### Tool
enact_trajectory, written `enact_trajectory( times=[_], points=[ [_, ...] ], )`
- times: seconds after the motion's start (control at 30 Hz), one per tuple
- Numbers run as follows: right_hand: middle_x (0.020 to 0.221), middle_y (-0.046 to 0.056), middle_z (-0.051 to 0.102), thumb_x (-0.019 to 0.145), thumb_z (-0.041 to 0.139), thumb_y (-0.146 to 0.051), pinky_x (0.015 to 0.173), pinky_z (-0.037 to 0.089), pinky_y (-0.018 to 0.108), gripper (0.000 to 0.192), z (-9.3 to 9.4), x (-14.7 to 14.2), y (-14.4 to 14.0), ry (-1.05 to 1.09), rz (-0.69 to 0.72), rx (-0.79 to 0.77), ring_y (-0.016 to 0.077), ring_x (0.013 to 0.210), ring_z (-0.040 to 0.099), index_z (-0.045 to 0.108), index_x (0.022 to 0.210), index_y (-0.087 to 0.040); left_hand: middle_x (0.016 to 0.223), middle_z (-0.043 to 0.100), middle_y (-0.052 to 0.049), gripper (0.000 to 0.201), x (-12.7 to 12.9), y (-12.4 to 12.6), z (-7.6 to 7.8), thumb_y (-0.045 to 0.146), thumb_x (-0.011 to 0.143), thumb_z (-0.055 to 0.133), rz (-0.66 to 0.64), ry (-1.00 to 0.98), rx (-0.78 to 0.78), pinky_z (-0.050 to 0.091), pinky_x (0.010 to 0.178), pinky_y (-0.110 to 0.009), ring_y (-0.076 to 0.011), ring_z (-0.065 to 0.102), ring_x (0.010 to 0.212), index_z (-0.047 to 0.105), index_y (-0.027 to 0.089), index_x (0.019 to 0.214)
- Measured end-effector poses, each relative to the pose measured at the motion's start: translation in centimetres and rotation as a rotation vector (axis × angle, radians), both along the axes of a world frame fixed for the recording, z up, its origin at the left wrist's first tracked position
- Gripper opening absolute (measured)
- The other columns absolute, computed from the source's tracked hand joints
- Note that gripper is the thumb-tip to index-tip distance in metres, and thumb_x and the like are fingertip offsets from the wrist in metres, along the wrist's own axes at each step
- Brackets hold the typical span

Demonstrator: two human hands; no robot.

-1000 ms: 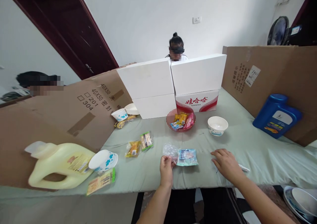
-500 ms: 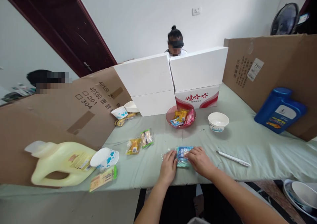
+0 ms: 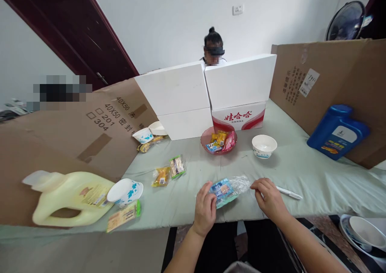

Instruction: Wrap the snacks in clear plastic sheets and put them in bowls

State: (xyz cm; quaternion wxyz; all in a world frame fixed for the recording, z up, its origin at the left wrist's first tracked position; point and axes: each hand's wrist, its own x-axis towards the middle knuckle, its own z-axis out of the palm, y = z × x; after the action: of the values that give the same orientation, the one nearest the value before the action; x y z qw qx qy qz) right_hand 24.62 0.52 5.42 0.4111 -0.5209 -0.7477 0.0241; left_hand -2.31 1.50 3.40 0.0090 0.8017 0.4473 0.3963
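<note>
Black trousers (image 3: pixel 263 247), bare forearms (image 3: pixel 186 252)

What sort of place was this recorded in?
Probably an ordinary indoor room, possibly in a home: there is a dark red door and a wall socket, while a cardboard panel standing on the cloth-covered table suggests a makeshift workspace.
</note>
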Motion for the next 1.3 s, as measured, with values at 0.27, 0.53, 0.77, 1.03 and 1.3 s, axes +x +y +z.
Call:
enact_trajectory(
  times=[0.27,0.53,0.77,1.03,1.3],
  points=[
    [0.105,0.009,0.066,0.092,0.042,-0.016,0.091,0.047,0.039,0.025,2.4,-3.8,0.0,-0.041,0.149,-0.019,0.0216,0.105,0.057,0.059,0.11,-0.02,0.092,0.071,-0.006,0.026,1.0,-4.0,1.9,0.013,0.091,0.042,-0.293,0.163,-0.057,0.051,0.09,-0.044,-0.023,0.064,0.097,0.065,0.024,0.096],
    [0.08,0.003,0.066,0.091,0.048,-0.021,0.089,0.04,0.038,0.018,1.8,-5.6,-0.8,-0.417,0.396,-0.232,0.019,0.085,0.058,0.063,0.082,-0.021,0.096,0.068,-0.009,0.029,2.3,-5.9,0.5,0.01,0.09,0.04,-0.259,0.226,-0.217,0.056,0.074,-0.035,-0.0223,0.066,0.086,0.062,0.021,0.105],
    [0.09,0.005,0.062,0.086,0.059,-0.023,0.071,0.043,0.031,0.004,-0.3,-4.2,-1.2,-0.434,0.144,-0.374,0.0215,0.085,0.059,0.058,0.087,-0.019,0.11,0.062,-0.01,0.039,1.0,-2.3,0.5,0.015,0.085,0.054,0.008,0.267,-0.171,0.055,0.083,-0.045,-0.029,0.062,0.1,0.056,0.025,0.123],
    [0.152,0.014,0.032,0.07,0.074,-0.036,0.093,0.047,0.039,0.08,-1.2,-3.9,0.0,-0.274,0.049,-0.628,0.0295,0.117,0.056,0.039,0.141,-0.019,0.144,0.045,-0.013,0.061,1.2,0.4,0.6,0.026,0.078,0.066,-0.102,0.405,-0.34,0.043,0.102,-0.056,-0.0351,0.044,0.131,0.044,0.022,0.135],
    [0.155,0.007,0.026,0.072,0.068,-0.044,0.099,0.044,0.041,0.075,-0.7,-3.6,0.7,-0.283,0.098,-0.758,0.0307,0.119,0.055,0.045,0.14,-0.022,0.121,0.061,-0.01,0.045,-0.2,3.1,2.0,0.01,0.077,0.051,-0.091,0.056,-0.483,0.049,0.097,-0.043,-0.0249,0.059,0.111,0.054,0.019,0.121]
  ],
)
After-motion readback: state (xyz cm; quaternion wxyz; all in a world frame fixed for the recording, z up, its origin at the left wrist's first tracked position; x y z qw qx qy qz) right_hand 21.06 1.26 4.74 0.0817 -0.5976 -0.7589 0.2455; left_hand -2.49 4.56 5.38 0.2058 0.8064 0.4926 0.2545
